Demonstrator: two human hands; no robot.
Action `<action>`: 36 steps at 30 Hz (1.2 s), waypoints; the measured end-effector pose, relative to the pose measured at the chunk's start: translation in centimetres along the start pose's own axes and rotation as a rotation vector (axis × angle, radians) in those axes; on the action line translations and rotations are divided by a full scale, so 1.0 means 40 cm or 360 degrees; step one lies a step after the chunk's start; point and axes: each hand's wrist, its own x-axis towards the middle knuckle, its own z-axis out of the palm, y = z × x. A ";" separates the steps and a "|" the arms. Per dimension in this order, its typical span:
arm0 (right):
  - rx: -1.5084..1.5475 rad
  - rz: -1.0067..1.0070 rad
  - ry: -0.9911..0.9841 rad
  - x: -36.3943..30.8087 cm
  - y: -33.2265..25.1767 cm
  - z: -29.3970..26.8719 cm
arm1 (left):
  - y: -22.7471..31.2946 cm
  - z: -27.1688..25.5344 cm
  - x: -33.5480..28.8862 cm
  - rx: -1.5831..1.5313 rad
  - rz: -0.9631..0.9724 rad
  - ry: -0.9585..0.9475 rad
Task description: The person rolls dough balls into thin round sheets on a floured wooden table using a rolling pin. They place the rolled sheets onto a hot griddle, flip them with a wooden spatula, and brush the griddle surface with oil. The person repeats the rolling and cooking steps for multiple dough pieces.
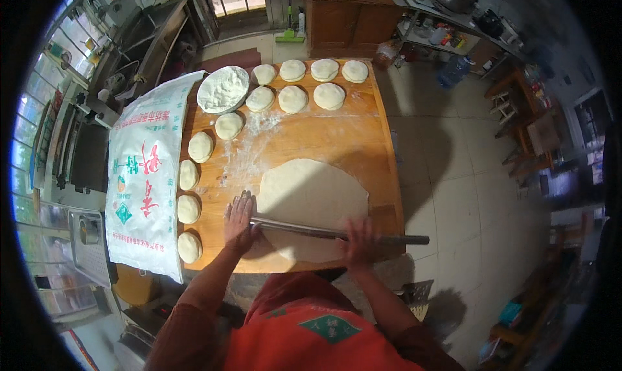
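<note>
A large flat sheet of dough [311, 188] lies on the wooden board in front of me. Across its near part rests a long metal rolling pin [298, 227], its right end reaching past the board's edge. My left hand [240, 219], dusted with flour, is beside the pin's left end with its fingers stretched out flat. My right hand [358, 241] is over the right part of the pin, blurred by motion, so its grip is unclear. Several round, thick dough pieces [293, 99] line the far and left sides of the board. A bowl of flour [223, 89] stands at the far left corner.
The wooden board [350, 131] has loose flour scattered over its left half. A white printed sack [146, 177] hangs along its left side. Past it are a sink and counter [139, 41]. A brown cabinet [350, 24] stands beyond, and a water jug [455, 71] is on the tiled floor.
</note>
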 end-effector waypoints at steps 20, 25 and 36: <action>0.0012 0.0459 -0.0005 0.697 0.126 0.185 | 0.125 0.102 0.668 -0.0161 0.0057 0.0573; 0.0126 0.0682 -0.0136 0.192 0.179 0.011 | 0.018 0.095 0.302 -0.0192 0.0238 0.0425; 0.0331 0.0812 -0.0628 -0.565 -0.001 -0.154 | -0.010 0.008 -0.158 -0.0252 0.0314 -0.0161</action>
